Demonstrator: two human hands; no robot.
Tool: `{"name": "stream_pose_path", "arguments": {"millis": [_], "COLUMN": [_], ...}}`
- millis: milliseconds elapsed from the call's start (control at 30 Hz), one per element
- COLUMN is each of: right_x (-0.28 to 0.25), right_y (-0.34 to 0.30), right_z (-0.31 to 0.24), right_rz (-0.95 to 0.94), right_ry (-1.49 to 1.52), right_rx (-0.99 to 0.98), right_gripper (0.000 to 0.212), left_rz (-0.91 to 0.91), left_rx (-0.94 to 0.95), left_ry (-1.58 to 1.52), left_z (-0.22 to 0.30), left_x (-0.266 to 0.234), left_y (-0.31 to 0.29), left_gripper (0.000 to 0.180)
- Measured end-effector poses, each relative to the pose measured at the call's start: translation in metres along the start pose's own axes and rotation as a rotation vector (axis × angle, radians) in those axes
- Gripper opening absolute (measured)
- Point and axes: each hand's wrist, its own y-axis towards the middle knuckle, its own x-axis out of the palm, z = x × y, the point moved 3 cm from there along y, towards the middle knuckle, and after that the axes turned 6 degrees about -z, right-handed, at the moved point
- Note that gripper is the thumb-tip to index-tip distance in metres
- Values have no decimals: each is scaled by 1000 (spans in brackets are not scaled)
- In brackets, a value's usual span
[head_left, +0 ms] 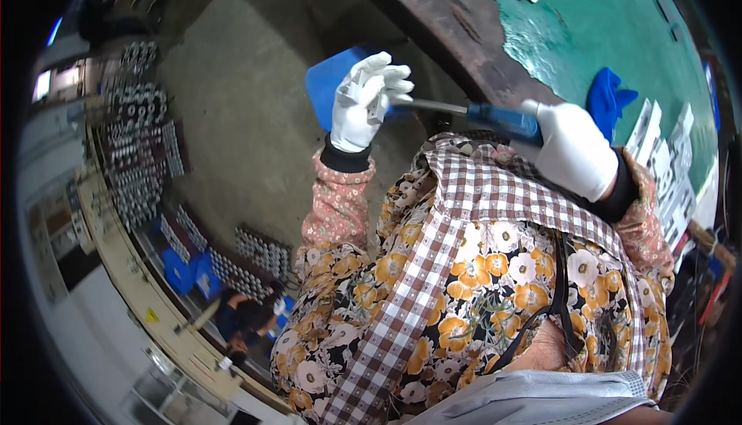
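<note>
My left hand (358, 112), in a white glove, is raised in front of me, its fingers curled round a small silvery metal part (376, 110). The part's far side is hidden by the glove. My right hand (576, 147), also white-gloved, is closed round the blue-and-black handle of a hand tool (506, 121). A slim grey metal shaft runs leftward from that handle, and its tip end reaches the metal part at my left hand. The tip is blurred, so whether it is a file or a screwdriver cannot be told.
Right and ahead lies a green-topped table (572, 39) with a worn dark edge, a blue cloth (609, 100) and stacked pale metal pieces (665, 162). A blue container (318, 85) is behind my left hand. Far left, racks of metal parts (139, 139) stand near another person (239, 317).
</note>
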Motion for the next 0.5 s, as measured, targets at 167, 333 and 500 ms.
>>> {"name": "stream_pose_path", "arguments": {"millis": [167,333,500], "right_x": [4,39,115], "right_y": [-44,-99,-178], "right_z": [5,23,45], "right_rz": [130,248,529], "right_ry": [107,183,683], "right_rx": [229,388,569], "right_gripper": [21,19,24], "left_rz": [-546,-484,-260], "left_rx": [-141,-512,-1055], "left_ry": [-737,-696,20], "left_z": [-30,-69,-193], "left_x": [54,98,134], "left_y": [50,73,101], "left_gripper": [27,22,27]}}
